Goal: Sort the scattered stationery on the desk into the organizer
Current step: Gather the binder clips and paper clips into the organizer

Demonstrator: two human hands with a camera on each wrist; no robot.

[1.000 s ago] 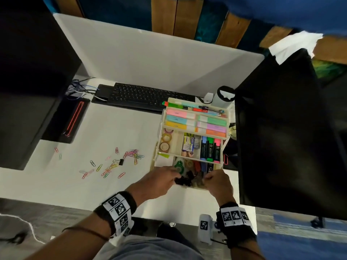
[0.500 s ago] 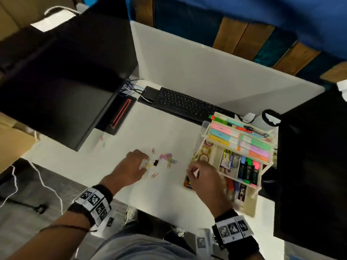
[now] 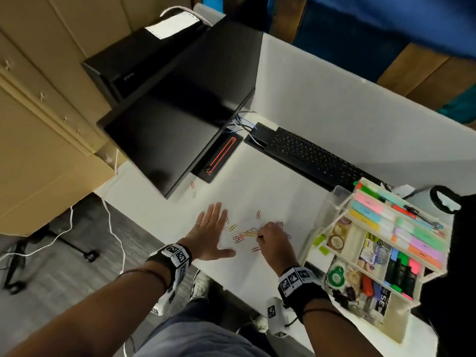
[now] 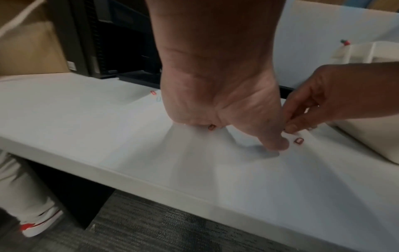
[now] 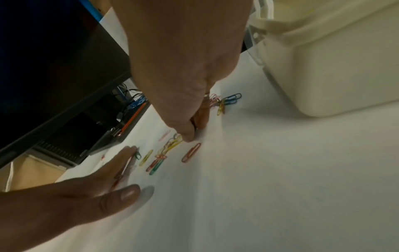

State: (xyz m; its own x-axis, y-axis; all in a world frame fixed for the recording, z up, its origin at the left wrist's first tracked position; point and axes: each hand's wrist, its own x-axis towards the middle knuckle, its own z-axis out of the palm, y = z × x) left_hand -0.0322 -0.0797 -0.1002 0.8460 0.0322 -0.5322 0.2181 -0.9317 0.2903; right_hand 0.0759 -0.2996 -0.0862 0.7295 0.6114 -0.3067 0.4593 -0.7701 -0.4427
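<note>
Nearest, both hands work the white surface (image 3: 257,181): the left hand (image 3: 210,234) lies flat with fingers spread wide, while the right hand (image 3: 273,240) curls its fingertips (image 5: 187,136) down onto the scattered paper clips (image 3: 244,234), pinching at the yellow ones. Just right stands the cream organizer (image 3: 381,253), already holding highlighters and tapes. Beyond lies a black keyboard (image 3: 314,158).

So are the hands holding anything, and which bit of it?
The left hand lies flat and open on the desk, holding nothing. The right hand has fingertips curled down among the paper clips; whether it grips one cannot be told.
</note>
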